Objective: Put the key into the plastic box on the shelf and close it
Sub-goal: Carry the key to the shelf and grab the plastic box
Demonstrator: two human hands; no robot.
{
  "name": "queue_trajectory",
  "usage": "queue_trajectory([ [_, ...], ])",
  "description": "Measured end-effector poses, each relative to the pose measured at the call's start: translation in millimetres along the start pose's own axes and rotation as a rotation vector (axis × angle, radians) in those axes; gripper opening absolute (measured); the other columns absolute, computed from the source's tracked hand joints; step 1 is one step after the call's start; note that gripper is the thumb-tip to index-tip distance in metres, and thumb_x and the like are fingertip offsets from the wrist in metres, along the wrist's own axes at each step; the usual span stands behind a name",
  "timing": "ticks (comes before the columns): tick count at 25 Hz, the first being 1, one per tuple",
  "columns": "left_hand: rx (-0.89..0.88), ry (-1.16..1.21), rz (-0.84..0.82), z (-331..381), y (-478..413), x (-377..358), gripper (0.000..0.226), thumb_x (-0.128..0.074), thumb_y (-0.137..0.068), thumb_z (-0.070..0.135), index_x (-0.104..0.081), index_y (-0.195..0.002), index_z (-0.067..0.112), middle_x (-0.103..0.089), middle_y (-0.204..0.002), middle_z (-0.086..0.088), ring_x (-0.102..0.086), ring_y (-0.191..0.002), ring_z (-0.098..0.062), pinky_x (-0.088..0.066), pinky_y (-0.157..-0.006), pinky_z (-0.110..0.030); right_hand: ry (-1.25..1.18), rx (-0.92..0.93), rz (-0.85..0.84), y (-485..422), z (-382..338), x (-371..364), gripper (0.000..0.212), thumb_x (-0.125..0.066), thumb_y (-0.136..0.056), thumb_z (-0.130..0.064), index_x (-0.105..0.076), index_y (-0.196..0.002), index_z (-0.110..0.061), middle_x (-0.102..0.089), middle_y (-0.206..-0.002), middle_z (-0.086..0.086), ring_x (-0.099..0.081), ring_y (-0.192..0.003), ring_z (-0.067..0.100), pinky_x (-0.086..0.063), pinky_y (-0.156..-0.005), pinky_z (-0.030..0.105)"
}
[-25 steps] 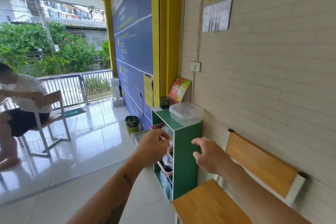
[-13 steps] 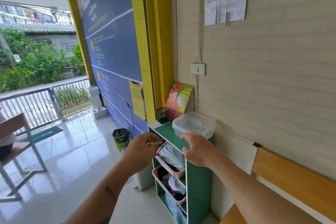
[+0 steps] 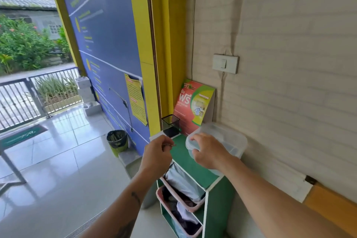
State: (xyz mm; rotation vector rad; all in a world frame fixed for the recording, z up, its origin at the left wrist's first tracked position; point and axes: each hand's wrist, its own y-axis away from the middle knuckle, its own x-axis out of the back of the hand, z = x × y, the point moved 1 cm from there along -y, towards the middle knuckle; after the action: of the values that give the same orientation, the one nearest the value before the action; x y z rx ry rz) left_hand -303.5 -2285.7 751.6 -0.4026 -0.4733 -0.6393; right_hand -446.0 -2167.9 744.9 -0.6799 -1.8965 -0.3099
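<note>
The left hand (image 3: 157, 153) is pinched shut on the key (image 3: 172, 144), thumb and forefinger clamped on its head. The small metal blade sticks out toward 3 o'clock, its long axis roughly level and aimed at the plastic box (image 3: 229, 141); key and box are near each other but apart. At 3 o'clock from the left hand, the right hand (image 3: 209, 151) rests on the near corner of the box, fingers (image 3: 195, 138) curled over the lid's edge and gripping it; I cannot tell whether the lid is lifted. The clear box sits on the green top of the shelf (image 3: 193, 164), against the wall. At 11 o'clock from the box stands a black mesh holder (image 3: 171, 125), with a red and green leaflet (image 3: 193, 106) leaning behind it. Below the green top, pink baskets (image 3: 180, 204) hold cloth and bags.
</note>
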Motion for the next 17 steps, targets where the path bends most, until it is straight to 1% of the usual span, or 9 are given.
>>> queue_trajectory([
  [1,0.003,-0.002,0.006,-8.1,-16.1,-6.4,0.029,-0.046,-0.088,0.002,-0.069,-0.089,0.020,-0.071,-0.088,0.002,-0.061,-0.061,-0.017,-0.055,-0.060,-0.034,0.004,-0.013,0.004,-10.3,3.6,-6.0,0.052,-0.047,-0.088,-0.022,-0.048,-0.140,-0.017,-0.048,-0.145,0.003,-0.042,-0.132,0.024,-0.039,-0.107,0.039],
  [3,-0.015,-0.035,0.006,-26.2,-49.0,-20.7,0.031,-0.045,-0.087,-0.001,-0.070,-0.090,0.017,-0.065,-0.091,0.000,-0.060,-0.078,-0.020,-0.047,-0.069,-0.032,0.020,-0.057,-0.001,-30.9,10.6,-20.1,0.050,-0.048,-0.089,-0.022,-0.048,-0.138,-0.018,-0.048,-0.142,0.004,-0.041,-0.131,0.025,-0.039,-0.106,0.041],
  [5,-0.040,-0.042,-0.016,-44.3,-77.7,-34.5,0.030,-0.045,-0.087,-0.001,-0.069,-0.091,0.016,-0.060,-0.093,-0.001,-0.056,-0.085,-0.020,-0.040,-0.074,-0.029,0.056,-0.100,-0.015,-50.3,16.6,-32.6,0.049,-0.049,-0.089,-0.024,-0.048,-0.137,-0.019,-0.049,-0.139,0.005,-0.042,-0.130,0.027,-0.040,-0.105,0.044],
  [9,-0.157,-0.056,-0.153,-83.6,-137.6,-62.8,0.026,-0.050,-0.085,-0.001,-0.068,-0.093,0.015,-0.063,-0.094,0.000,-0.057,-0.083,-0.016,-0.045,-0.074,-0.030,0.140,-0.220,-0.027,-90.5,24.7,-54.4,0.054,-0.051,-0.089,-0.029,-0.042,-0.142,-0.019,-0.044,-0.142,0.006,-0.041,-0.128,0.030,-0.039,-0.104,0.046],
  [13,-0.241,-0.098,-0.311,-113.2,-179.8,-89.5,0.021,-0.055,-0.082,0.002,-0.067,-0.088,0.017,-0.063,-0.089,0.002,-0.060,-0.078,-0.018,-0.054,-0.071,-0.038,0.201,-0.343,-0.022,-115.9,33.2,-76.0,0.056,-0.047,-0.091,-0.041,-0.039,-0.142,-0.020,-0.044,-0.140,0.006,-0.040,-0.126,0.032,-0.038,-0.102,0.047],
  [17,-0.308,-0.148,-0.440,-142.6,-197.3,-117.6,0.021,-0.056,-0.078,0.001,-0.066,-0.084,0.018,-0.064,-0.085,0.002,-0.060,-0.074,-0.020,-0.053,-0.065,-0.036,0.260,-0.395,0.009,-118.9,35.3,-94.0,0.059,-0.048,-0.085,-0.049,-0.041,-0.137,-0.021,-0.047,-0.132,0.006,-0.044,-0.120,0.030,-0.038,-0.100,0.045],
])
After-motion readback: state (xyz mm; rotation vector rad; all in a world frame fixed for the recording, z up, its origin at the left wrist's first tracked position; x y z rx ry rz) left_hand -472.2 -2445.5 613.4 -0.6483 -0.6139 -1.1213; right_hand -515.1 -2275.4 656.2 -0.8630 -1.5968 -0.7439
